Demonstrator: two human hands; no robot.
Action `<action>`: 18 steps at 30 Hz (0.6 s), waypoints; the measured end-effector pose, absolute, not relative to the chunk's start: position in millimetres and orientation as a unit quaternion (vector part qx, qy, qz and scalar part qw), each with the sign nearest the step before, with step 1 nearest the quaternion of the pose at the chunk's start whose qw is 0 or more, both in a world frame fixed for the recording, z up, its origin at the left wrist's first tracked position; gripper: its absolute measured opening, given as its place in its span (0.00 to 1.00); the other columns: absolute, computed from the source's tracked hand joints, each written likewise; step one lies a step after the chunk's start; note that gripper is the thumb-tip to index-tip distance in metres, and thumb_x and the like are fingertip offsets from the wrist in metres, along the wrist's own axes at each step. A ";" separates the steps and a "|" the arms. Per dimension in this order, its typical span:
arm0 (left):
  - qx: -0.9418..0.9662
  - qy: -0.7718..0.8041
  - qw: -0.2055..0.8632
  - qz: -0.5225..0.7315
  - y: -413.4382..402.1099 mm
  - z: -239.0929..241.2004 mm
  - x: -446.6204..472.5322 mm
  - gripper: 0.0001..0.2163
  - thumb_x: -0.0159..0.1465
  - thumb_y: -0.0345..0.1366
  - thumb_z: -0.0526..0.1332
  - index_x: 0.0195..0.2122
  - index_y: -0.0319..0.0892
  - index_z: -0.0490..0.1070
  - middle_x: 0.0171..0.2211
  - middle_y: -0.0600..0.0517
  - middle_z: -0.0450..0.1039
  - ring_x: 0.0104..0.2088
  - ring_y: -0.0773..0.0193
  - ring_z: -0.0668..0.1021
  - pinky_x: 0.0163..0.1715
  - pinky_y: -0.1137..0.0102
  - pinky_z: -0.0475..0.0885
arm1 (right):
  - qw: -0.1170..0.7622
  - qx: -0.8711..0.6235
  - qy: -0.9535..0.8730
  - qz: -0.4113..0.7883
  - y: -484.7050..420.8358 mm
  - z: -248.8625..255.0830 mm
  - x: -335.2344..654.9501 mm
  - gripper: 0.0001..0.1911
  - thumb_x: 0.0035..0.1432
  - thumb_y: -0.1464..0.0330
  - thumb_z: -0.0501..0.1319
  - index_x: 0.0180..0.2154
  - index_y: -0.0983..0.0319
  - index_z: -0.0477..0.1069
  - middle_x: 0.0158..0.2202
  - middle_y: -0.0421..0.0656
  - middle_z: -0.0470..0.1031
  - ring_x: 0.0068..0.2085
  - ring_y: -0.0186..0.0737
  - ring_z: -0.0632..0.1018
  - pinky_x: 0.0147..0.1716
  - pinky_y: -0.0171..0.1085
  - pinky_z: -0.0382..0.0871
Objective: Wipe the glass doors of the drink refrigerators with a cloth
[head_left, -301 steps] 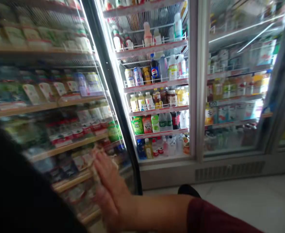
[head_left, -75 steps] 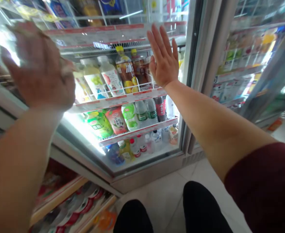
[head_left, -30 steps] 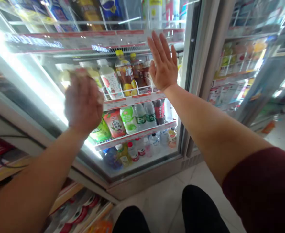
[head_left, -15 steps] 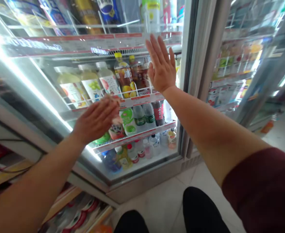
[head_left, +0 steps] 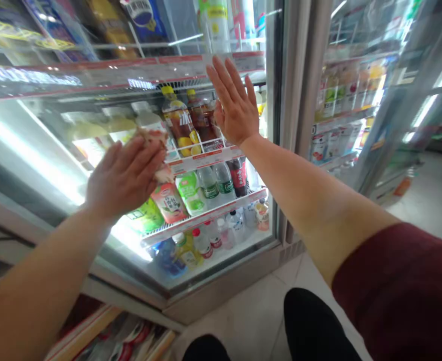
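My left hand (head_left: 125,173) presses a crumpled pinkish-white cloth (head_left: 153,140) against the glass door (head_left: 221,255) of a drinks fridge; the palm and most of the cloth are hidden behind the fingers. Higher and to the right, my right hand (head_left: 238,105) lies on the same glass with its fingers stretched out and nothing in it. Behind the pane, an iced tea bottle (head_left: 180,123) with a yellow cap stands between the two hands. Below the left hand show a peach drink bottle (head_left: 170,203) and a green-labelled bottle (head_left: 190,193).
Several drink rows fill the fridge shelves (head_left: 213,205). A metal door frame (head_left: 294,100) runs up on the right, with another stocked fridge (head_left: 343,95) beyond. Low at the left is a shelf of packaged goods (head_left: 85,331). Tiled floor (head_left: 243,311) lies around my knees.
My left hand has slid left and slightly up across the glass with the cloth, uncovering more of the peach drink bottle. My right hand keeps its place on the glass. The view has shifted a little.
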State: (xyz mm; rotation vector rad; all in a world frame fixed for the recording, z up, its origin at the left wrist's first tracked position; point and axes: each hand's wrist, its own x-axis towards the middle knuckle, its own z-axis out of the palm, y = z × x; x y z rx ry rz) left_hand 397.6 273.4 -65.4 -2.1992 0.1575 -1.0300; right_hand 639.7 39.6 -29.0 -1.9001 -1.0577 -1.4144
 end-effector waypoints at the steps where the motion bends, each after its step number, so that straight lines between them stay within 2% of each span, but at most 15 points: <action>1: -0.846 0.050 0.345 -0.404 276.8 -54.6 402.0 0.35 0.72 0.43 0.57 0.78 0.57 0.47 0.77 0.58 0.50 0.79 0.59 0.52 0.81 0.57 0.45 | 0.270 -0.706 -0.392 -0.525 40.5 -28.7 641.0 0.37 0.70 0.70 0.42 0.77 0.49 0.54 0.77 0.27 0.46 0.79 0.31 0.48 0.80 0.44 0.44; 2: -0.834 0.032 0.343 -0.432 281.5 -41.6 407.3 0.35 0.72 0.43 0.55 0.78 0.54 0.46 0.78 0.58 0.45 0.80 0.61 0.47 0.82 0.60 0.37 | 0.269 -0.707 -0.392 -0.523 41.4 -28.4 642.1 0.37 0.69 0.69 0.42 0.77 0.50 0.54 0.77 0.27 0.46 0.79 0.31 0.47 0.80 0.43 0.43; 4: -0.782 -0.003 0.339 -0.523 288.7 -19.1 419.6 0.35 0.72 0.41 0.50 0.79 0.48 0.40 0.79 0.63 0.32 0.79 0.72 0.34 0.77 0.73 0.21 | 0.271 -0.710 -0.393 -0.517 42.3 -27.8 643.4 0.37 0.69 0.68 0.42 0.77 0.49 0.53 0.77 0.26 0.45 0.79 0.30 0.46 0.80 0.42 0.41; 5: -0.755 -0.008 0.336 -0.563 288.2 -14.3 425.6 0.35 0.73 0.41 0.48 0.79 0.46 0.37 0.79 0.65 0.27 0.77 0.78 0.28 0.73 0.79 0.16 | 0.272 -0.712 -0.395 -0.513 42.2 -27.6 643.3 0.37 0.69 0.68 0.42 0.77 0.48 0.53 0.77 0.25 0.45 0.79 0.29 0.46 0.80 0.42 0.41; 6: -0.740 -0.006 0.329 -0.587 283.8 -15.5 430.9 0.35 0.73 0.40 0.46 0.79 0.44 0.34 0.79 0.66 0.24 0.76 0.82 0.25 0.71 0.82 0.13 | 0.273 -0.713 -0.398 -0.508 41.8 -27.5 642.9 0.37 0.69 0.69 0.42 0.77 0.47 0.53 0.77 0.24 0.45 0.79 0.28 0.46 0.80 0.42 0.41; 8: -0.801 -0.003 0.290 -0.524 265.2 -33.8 437.8 0.38 0.73 0.39 0.50 0.79 0.40 0.31 0.79 0.58 0.21 0.76 0.76 0.22 0.73 0.76 0.14 | 0.277 -0.715 -0.400 -0.502 40.7 -27.0 641.7 0.37 0.69 0.69 0.42 0.77 0.48 0.52 0.77 0.25 0.45 0.79 0.29 0.46 0.80 0.43 0.40; 9: -0.829 0.018 0.293 -0.475 253.7 -47.0 439.5 0.38 0.73 0.40 0.53 0.79 0.39 0.35 0.79 0.53 0.24 0.78 0.70 0.26 0.77 0.72 0.20 | 0.277 -0.715 -0.404 -0.498 40.2 -26.7 641.3 0.37 0.70 0.70 0.41 0.77 0.50 0.52 0.77 0.26 0.44 0.79 0.30 0.46 0.80 0.44 0.40; 11: -0.867 0.082 0.314 -0.377 235.1 -68.2 439.9 0.32 0.73 0.40 0.55 0.78 0.52 0.48 0.78 0.59 0.46 0.79 0.73 0.45 0.81 0.72 0.38 | 0.275 -0.714 -0.415 -0.491 40.1 -26.0 641.6 0.36 0.71 0.69 0.41 0.77 0.52 0.51 0.78 0.28 0.43 0.79 0.33 0.46 0.81 0.46 0.40; 12: -0.877 0.107 0.324 -0.339 230.6 -71.7 439.3 0.29 0.74 0.40 0.55 0.76 0.57 0.53 0.75 0.62 0.55 0.78 0.73 0.52 0.81 0.72 0.45 | 0.276 -0.712 -0.421 -0.489 40.4 -25.8 642.0 0.36 0.71 0.69 0.41 0.77 0.52 0.51 0.78 0.28 0.43 0.79 0.34 0.46 0.81 0.47 0.40; 13: -0.881 0.122 0.331 -0.314 230.2 -69.2 438.6 0.28 0.74 0.40 0.55 0.75 0.60 0.55 0.74 0.63 0.58 0.77 0.73 0.56 0.81 0.70 0.47 | 0.279 -0.710 -0.424 -0.488 40.8 -25.7 642.6 0.36 0.71 0.69 0.41 0.77 0.51 0.51 0.78 0.28 0.44 0.79 0.34 0.46 0.81 0.47 0.40; 15: -0.880 0.100 0.333 -0.323 239.4 -50.3 437.6 0.29 0.75 0.43 0.55 0.76 0.59 0.53 0.75 0.61 0.55 0.78 0.66 0.53 0.82 0.60 0.44 | 0.293 -0.702 -0.424 -0.491 41.9 -26.4 643.2 0.36 0.70 0.69 0.42 0.76 0.50 0.53 0.77 0.27 0.45 0.79 0.34 0.46 0.81 0.46 0.41; 18: -0.843 -0.004 0.277 -0.461 258.1 -22.8 436.6 0.33 0.75 0.45 0.51 0.79 0.52 0.41 0.79 0.57 0.37 0.80 0.53 0.41 0.80 0.44 0.34 | 0.318 -0.686 -0.423 -0.499 43.1 -28.4 643.0 0.36 0.69 0.69 0.42 0.76 0.52 0.54 0.77 0.26 0.47 0.79 0.30 0.47 0.80 0.44 0.40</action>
